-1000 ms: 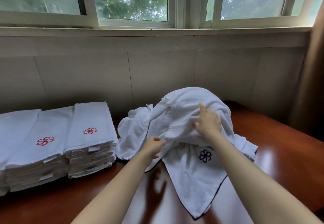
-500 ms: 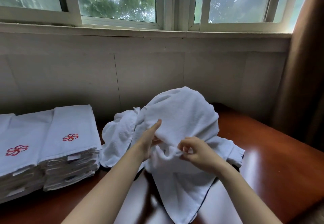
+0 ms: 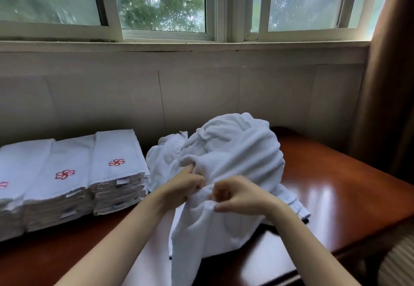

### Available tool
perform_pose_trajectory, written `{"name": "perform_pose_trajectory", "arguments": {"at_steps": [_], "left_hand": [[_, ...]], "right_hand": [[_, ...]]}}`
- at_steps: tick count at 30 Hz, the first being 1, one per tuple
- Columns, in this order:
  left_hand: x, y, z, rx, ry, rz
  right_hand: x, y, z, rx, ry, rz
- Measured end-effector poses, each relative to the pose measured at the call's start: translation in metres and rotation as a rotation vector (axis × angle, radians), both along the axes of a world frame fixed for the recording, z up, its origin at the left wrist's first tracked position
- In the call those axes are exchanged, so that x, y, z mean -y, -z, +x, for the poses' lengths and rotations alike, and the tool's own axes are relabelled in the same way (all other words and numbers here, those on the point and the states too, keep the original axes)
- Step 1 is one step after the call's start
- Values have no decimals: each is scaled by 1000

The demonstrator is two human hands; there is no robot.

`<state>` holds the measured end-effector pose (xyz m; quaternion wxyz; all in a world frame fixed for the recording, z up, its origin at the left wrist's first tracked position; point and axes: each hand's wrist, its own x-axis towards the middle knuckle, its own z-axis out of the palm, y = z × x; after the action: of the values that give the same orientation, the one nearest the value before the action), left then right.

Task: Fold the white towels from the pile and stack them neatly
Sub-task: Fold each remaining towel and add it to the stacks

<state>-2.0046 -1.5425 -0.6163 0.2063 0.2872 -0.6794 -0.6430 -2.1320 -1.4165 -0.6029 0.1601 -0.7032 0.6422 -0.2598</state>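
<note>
A heap of rumpled white towels point(image 3: 242, 151) lies on the brown wooden table point(image 3: 336, 185) in the middle of the view. One white towel point(image 3: 201, 236) with a thin dark edge hangs from the heap's front toward me. My left hand point(image 3: 183, 185) grips a fold of this towel, its forefinger poking up into the cloth. My right hand point(image 3: 237, 196) pinches the same towel's bunched edge just to the right. The two hands are close together. Three stacks of folded white towels point(image 3: 67, 185) with red flower marks stand side by side at the left.
A pale wall and a window sill point(image 3: 179, 46) run behind the table. A brown curtain point(image 3: 385, 84) hangs at the right. The table's front right edge point(image 3: 336, 254) drops off near a striped cushion point(image 3: 396, 263).
Both hands came down off the heap and drew together at its front, now gripping the bunched towel. The hanging towel gathered up and its dark flower mark is hidden. The view shifted left.
</note>
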Motion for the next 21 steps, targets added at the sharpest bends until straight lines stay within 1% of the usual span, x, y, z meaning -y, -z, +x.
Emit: {"name": "perform_pose_trajectory", "arguments": {"at_steps": [2, 3, 4, 5, 6, 7, 8, 9, 10, 11, 13, 15, 16, 18, 19, 21], "left_hand": [[-8, -3, 10, 50, -22, -67], [-13, -7, 14, 56, -14, -84], [-19, -13, 16, 50, 0, -101], [-25, -21, 17, 36, 12, -122], [-31, -29, 16, 5, 31, -146], [-38, -39, 14, -28, 52, -174], [-44, -49, 11, -61, 72, -205], [-51, -58, 8, -90, 85, -231], [-56, -65, 5, -116, 98, -253], [-60, -70, 2, -139, 108, -274], [-63, -75, -2, -169, 120, -314], [-60, -76, -7, -183, 96, -340], [-57, -76, -9, -192, 74, -347], [-50, -80, -15, -216, 17, -347], [-47, -83, -17, -225, -28, -342], [-40, -90, -19, -264, -126, -296]], "right_hand": [[3, 8, -6, 17, 298, -201], [3, 13, -12, -12, 459, -293], [4, 17, -19, -72, 590, -319], [5, 21, -27, -157, 678, -244], [5, 23, -34, -221, 730, -116], [6, 24, -40, -226, 766, -6], [8, 25, -46, -193, 797, 63], [10, 27, -54, -135, 832, 72], [12, 26, -62, -67, 878, 22], [12, 22, -71, 25, 943, -59], [10, 1, -89, 277, 1079, -240], [5, -29, -104, 507, 1120, -394], [3, -46, -109, 669, 1107, -487], [0, -76, -108, 1018, 1015, -649], [-1, -88, -107, 1098, 963, -713], [1, -113, -100, 1095, 863, -801]]}}
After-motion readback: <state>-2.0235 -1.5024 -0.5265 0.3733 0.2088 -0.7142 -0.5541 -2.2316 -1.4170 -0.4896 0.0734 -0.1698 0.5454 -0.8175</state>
